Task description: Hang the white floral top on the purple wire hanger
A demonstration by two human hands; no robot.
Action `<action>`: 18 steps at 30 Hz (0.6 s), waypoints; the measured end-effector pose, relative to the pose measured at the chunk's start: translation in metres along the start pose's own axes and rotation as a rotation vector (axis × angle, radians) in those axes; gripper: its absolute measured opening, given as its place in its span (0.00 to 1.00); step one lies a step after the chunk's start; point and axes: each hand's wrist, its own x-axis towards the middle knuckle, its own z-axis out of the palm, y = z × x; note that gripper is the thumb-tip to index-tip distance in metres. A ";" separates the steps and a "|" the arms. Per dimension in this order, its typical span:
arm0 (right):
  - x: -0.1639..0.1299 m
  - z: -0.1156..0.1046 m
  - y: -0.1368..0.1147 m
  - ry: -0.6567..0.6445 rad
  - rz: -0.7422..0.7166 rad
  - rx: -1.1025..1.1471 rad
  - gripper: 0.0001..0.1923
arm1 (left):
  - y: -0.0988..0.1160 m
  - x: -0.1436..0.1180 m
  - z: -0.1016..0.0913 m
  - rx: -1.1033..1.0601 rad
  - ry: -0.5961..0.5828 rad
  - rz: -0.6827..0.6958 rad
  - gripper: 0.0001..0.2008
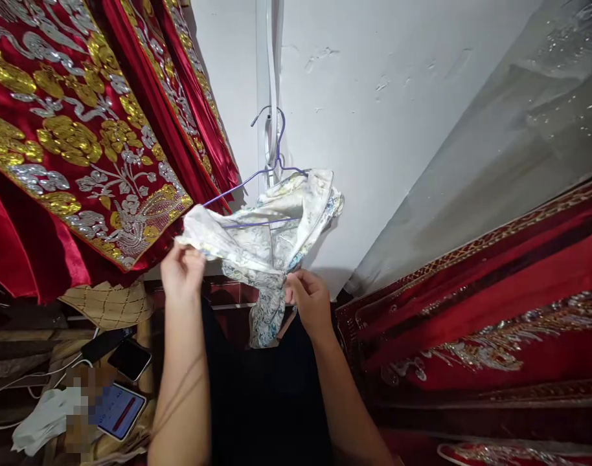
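Observation:
A white garment [267,236] with a pale blue and yellow print hangs crumpled on a purple wire hanger [257,178], whose hook sits over a white strip on the wall. My left hand [182,270] pinches the garment's left edge. At the garment's lower middle, my right hand [309,299] grips the bunched fabric, which trails down below it.
Red robes [77,129] with gold and silver embroidery hang at the left. More red embroidered cloth [485,323] fills the right, under a clear plastic sheet [519,129]. At the lower left lie two phones [124,388], a white cable and a white cloth [46,417].

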 end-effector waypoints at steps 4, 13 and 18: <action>-0.008 -0.015 0.012 0.048 0.084 0.074 0.17 | -0.051 -0.047 -0.021 -0.143 0.153 -0.202 0.06; -0.002 -0.044 0.018 -0.107 0.248 -0.155 0.16 | -0.051 -0.062 -0.040 0.932 -0.305 -0.064 0.08; -0.005 -0.054 0.038 -0.262 0.308 -0.398 0.15 | -0.047 -0.078 -0.038 0.846 -0.359 -0.009 0.12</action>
